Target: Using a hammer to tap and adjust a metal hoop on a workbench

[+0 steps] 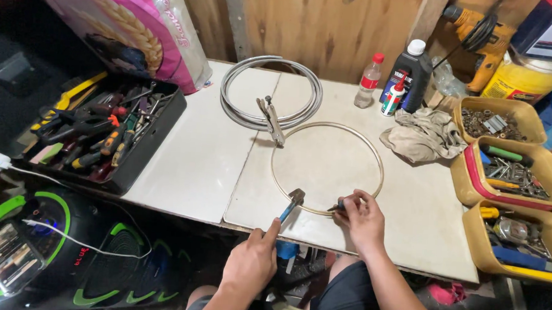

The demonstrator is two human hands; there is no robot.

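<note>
A thin metal ring (327, 168) lay flat on the white bench (194, 163), and everything else sat around it. The left hand (253, 262) was closed around the blue handles of pliers (292, 203), whose head gripped the ring's near rim. Just beside that, the right hand (362, 217) rested on the same near rim, fingers curled round a small dark tool (337, 207) pressed against the ring; what kind of tool could not be told. At the ring's far rim a locking clamp (271, 119) bit onto it, and beyond the clamp lay a coil of grey hose (271, 92). Right of the ring sat a crumpled rag (423, 135), with yellow bins (511, 180) of hardware further right. Behind the rag stood a clear bottle (369, 81) and a black bottle (414, 74). Well left of the ring, a black tray (101, 133) held screwdrivers and pliers.
</note>
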